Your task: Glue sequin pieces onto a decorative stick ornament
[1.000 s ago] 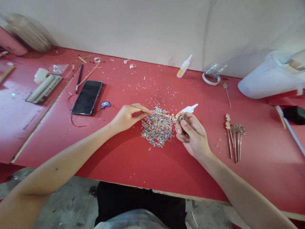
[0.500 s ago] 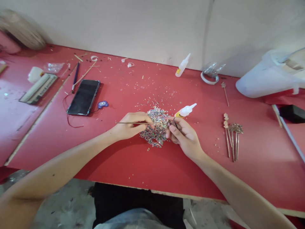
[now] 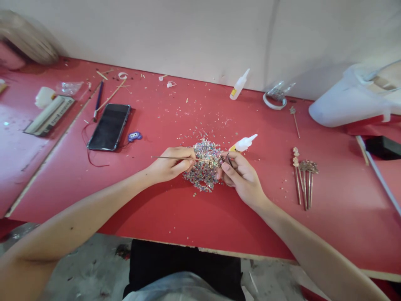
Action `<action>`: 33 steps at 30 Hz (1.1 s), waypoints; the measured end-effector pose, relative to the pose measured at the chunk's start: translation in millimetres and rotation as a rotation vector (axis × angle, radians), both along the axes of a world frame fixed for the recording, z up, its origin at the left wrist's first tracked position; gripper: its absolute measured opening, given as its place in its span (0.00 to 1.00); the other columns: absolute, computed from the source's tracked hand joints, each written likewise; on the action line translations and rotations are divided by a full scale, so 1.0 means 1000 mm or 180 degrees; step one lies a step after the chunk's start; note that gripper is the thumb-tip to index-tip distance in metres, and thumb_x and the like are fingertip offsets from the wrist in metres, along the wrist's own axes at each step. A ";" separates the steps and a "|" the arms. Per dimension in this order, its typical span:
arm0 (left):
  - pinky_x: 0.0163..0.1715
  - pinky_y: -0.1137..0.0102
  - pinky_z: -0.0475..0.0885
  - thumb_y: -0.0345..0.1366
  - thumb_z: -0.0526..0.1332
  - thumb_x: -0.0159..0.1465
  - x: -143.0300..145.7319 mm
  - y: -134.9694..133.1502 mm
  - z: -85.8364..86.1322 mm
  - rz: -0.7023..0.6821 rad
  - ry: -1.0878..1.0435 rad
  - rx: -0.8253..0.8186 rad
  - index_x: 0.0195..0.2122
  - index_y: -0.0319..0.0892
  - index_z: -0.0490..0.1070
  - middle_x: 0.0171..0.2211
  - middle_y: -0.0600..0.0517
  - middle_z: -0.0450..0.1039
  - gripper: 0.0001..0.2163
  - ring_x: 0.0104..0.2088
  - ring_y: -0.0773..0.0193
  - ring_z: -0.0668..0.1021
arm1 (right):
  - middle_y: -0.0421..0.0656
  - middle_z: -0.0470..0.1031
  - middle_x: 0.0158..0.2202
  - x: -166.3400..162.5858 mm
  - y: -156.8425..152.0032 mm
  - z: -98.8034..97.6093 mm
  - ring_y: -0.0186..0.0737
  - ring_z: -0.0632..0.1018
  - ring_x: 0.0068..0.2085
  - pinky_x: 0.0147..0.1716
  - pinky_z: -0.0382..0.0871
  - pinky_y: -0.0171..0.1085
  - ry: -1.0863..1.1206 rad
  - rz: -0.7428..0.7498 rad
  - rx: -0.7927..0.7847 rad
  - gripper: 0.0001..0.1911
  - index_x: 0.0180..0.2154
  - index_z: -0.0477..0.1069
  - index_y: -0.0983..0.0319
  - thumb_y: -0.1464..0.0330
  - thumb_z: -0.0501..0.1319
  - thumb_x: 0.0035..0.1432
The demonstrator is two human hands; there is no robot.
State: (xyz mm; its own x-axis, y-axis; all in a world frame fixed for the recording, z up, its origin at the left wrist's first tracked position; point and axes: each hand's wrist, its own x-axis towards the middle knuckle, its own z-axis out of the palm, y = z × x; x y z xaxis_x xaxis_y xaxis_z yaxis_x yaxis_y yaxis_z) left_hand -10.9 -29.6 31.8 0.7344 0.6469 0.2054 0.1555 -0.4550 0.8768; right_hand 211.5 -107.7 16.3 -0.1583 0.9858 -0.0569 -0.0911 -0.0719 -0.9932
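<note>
My left hand is closed round a thin metal hair stick, whose shaft points left and whose gold ornamental end lies over the rhinestones. Opposite it, my right hand pinches a small dark piece close to that ornament. Its kind, and whether these fingers also touch the ornament, I cannot make out. Under both hands spreads a pile of small sparkling rhinestones. A white glue bottle with a yellow label lies just beyond my right fingers.
Several ornamented hair sticks lie to the right, with a single one farther back. A second glue bottle stands near the wall. On the left are a phone and a pencil. A white bucket stands back right.
My left hand has shifted slightly left on the hair stick, and more of the ornamental end shows between the hands. My right hand stays almost in place.
</note>
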 end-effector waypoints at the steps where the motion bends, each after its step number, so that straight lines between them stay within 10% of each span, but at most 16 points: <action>1: 0.28 0.73 0.65 0.29 0.50 0.63 0.000 0.000 0.001 0.0014 0.0023 0.0054 0.24 0.41 0.63 0.22 0.54 0.67 0.10 0.24 0.70 0.68 | 0.36 0.73 0.27 0.000 0.000 0.000 0.25 0.55 0.17 0.16 0.47 0.33 -0.0010 -0.0002 -0.0009 0.13 0.47 0.63 0.56 0.58 0.58 0.64; 12: 0.36 0.69 0.70 0.39 0.59 0.66 0.002 0.000 -0.007 0.0018 -0.0093 0.0479 0.29 0.41 0.71 0.28 0.50 0.75 0.10 0.30 0.66 0.75 | 0.36 0.73 0.27 -0.001 0.001 0.000 0.24 0.55 0.16 0.16 0.47 0.32 0.0003 -0.0073 -0.0020 0.13 0.47 0.63 0.56 0.58 0.58 0.64; 22: 0.36 0.72 0.72 0.41 0.53 0.70 0.002 -0.004 -0.002 -0.0185 -0.0185 -0.0268 0.34 0.40 0.74 0.32 0.48 0.77 0.14 0.33 0.66 0.77 | 0.37 0.70 0.27 0.000 -0.007 -0.008 0.32 0.68 0.25 0.24 0.60 0.33 -0.0765 0.0142 0.0445 0.13 0.50 0.63 0.56 0.60 0.56 0.66; 33: 0.32 0.72 0.73 0.45 0.57 0.68 0.003 0.003 -0.009 0.0895 -0.0858 -0.1057 0.30 0.39 0.72 0.28 0.50 0.75 0.15 0.29 0.68 0.76 | 0.44 0.73 0.35 0.022 0.003 -0.003 0.38 0.73 0.33 0.32 0.65 0.37 -0.2283 0.0060 0.1434 0.07 0.42 0.72 0.57 0.66 0.56 0.65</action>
State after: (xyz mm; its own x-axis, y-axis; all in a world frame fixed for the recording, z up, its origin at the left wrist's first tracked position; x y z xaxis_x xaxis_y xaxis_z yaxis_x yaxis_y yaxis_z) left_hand -7.5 -26.6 22.4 0.4719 0.8743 0.1133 -0.0198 -0.1180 0.9928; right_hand 233.5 -104.8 12.8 -0.2504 0.9358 0.2480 0.5692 0.3495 -0.7442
